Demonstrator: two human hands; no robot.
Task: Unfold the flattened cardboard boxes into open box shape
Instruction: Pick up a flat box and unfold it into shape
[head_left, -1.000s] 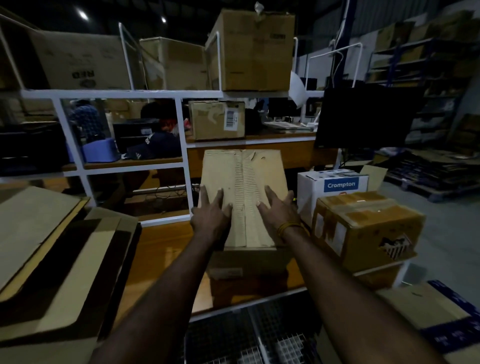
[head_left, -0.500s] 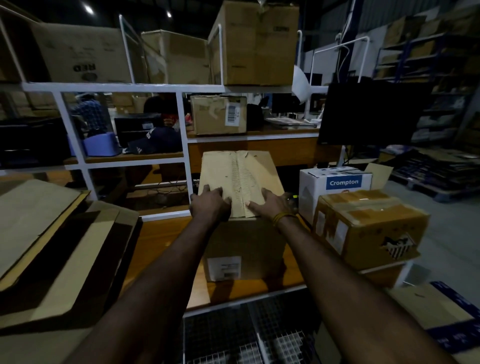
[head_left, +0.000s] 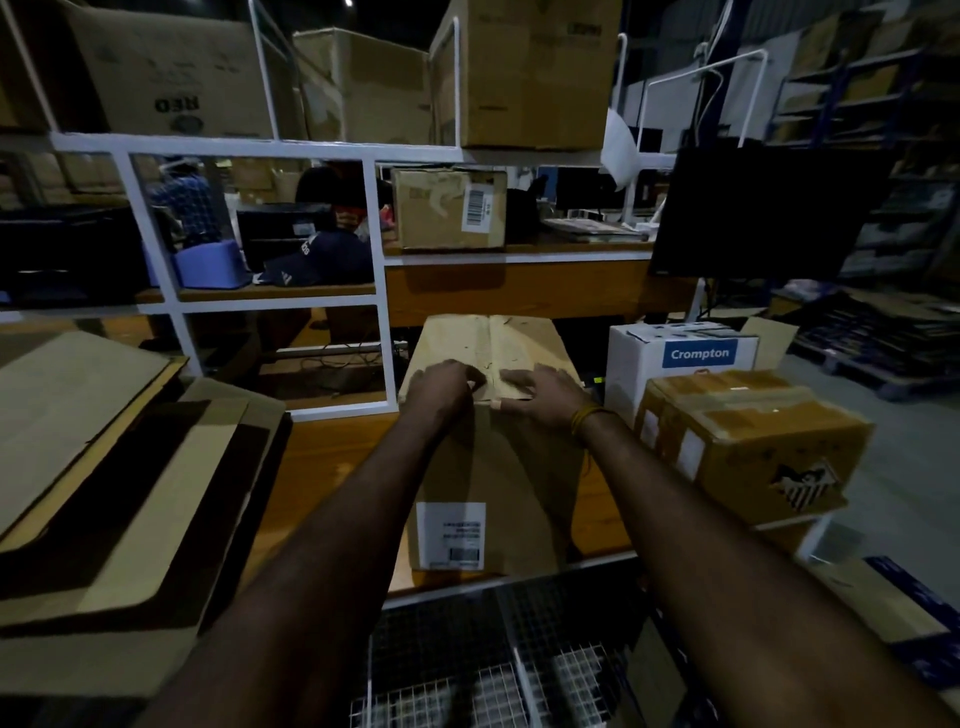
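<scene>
A brown cardboard box stands upright on the wooden table, its front face toward me with a white label low down. Its two top flaps are folded flat and meet at a torn centre seam. My left hand lies on the left flap at the near edge, fingers curled. My right hand, with a yellow band at the wrist, lies flat on the right flap. Several flattened cardboard sheets are stacked at the left.
A taped brown box and a white Crompton box stand right of the box. A white shelf frame with boxes rises behind, a dark monitor at right. A wire-mesh cart is below the table edge. People sit beyond the shelf.
The box has tipped from leaning toward me to standing upright, its front face with the label now in view. Both hands slid to the near edge of the top flaps.
</scene>
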